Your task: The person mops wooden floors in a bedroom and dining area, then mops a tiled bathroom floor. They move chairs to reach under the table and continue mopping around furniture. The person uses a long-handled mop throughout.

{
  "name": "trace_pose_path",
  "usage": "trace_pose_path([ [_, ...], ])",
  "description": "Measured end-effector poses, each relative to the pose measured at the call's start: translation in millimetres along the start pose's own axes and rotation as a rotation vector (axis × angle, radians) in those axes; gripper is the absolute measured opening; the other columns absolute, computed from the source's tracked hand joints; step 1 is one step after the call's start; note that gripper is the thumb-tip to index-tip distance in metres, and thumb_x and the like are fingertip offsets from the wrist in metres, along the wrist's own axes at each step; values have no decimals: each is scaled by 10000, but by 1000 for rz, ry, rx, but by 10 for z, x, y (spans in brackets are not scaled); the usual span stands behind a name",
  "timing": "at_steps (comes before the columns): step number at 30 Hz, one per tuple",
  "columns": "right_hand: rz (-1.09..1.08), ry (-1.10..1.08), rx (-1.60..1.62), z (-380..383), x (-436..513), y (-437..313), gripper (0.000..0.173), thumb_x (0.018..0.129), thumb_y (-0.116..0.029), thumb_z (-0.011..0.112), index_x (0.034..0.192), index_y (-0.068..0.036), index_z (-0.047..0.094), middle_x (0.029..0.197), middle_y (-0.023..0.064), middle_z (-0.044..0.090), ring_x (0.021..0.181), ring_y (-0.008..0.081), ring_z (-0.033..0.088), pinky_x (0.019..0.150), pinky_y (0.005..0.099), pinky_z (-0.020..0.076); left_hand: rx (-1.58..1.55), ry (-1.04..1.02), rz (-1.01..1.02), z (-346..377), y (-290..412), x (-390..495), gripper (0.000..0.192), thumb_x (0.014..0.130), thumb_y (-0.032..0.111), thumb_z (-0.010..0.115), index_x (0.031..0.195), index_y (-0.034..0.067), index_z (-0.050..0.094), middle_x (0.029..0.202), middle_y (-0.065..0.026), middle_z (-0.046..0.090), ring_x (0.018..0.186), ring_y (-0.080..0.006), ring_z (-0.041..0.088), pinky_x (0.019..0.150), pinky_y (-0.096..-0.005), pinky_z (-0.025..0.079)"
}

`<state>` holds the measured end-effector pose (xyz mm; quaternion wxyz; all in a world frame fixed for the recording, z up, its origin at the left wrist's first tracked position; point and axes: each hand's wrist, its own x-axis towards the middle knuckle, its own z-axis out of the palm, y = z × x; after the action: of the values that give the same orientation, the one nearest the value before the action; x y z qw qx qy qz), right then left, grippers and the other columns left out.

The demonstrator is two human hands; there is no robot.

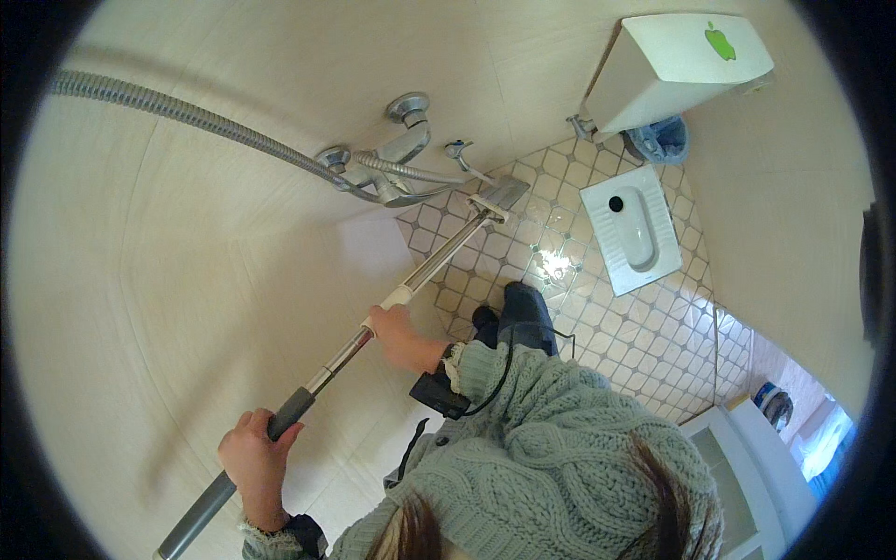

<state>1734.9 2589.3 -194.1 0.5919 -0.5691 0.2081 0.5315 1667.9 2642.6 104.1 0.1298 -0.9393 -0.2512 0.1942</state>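
A long-handled mop (442, 253) with a metal pole runs from the lower left up to the tiled floor (490, 246). Its flat grey head (507, 192) rests on the tiles near the wall, below a small wall tap (458, 150). Around the dark grey grip near the pole's upper end, my left hand (255, 451) is closed. Further down the pole, my right hand (402, 336) is closed around it by a pale collar.
A squat toilet (635, 227) is set in the floor, with a lined waste bin (661, 140) and a white cistern (672, 70) beyond it. On the left wall are a shower mixer (392, 182) and its metal hose (210, 124). A white cabinet (735, 476) stands lower right.
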Motion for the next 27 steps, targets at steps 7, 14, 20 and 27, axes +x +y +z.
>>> trace_pose_path([
  [7,1,135,184,-154,-14,-166,380,777,-268,528,955,52,427,850,151,503,709,232,493,594,385,396,-32,11,4,22,124,-25,344,558,305,765,717,63,579,648,-85,569,588,-263,563,530,-343,432],
  [14,55,43,-21,-193,-145,-305,395,825,-308,457,1014,39,431,972,150,493,829,264,494,678,379,398,-16,38,27,95,82,-34,338,571,351,744,689,90,565,628,-64,542,544,-261,550,479,-351,413],
  [20,34,38,26,-45,-22,-95,389,790,-283,563,842,95,488,739,157,570,634,229,550,554,362,422,-46,27,-25,204,-123,-83,337,535,317,767,691,86,577,638,-67,554,558,-264,551,505,-352,417],
  [27,75,-75,-93,237,97,318,395,794,-306,591,840,68,472,705,137,556,595,202,537,515,343,413,-88,-16,-112,314,-346,-206,352,490,287,789,693,82,586,633,-65,563,557,-263,551,510,-350,417],
])
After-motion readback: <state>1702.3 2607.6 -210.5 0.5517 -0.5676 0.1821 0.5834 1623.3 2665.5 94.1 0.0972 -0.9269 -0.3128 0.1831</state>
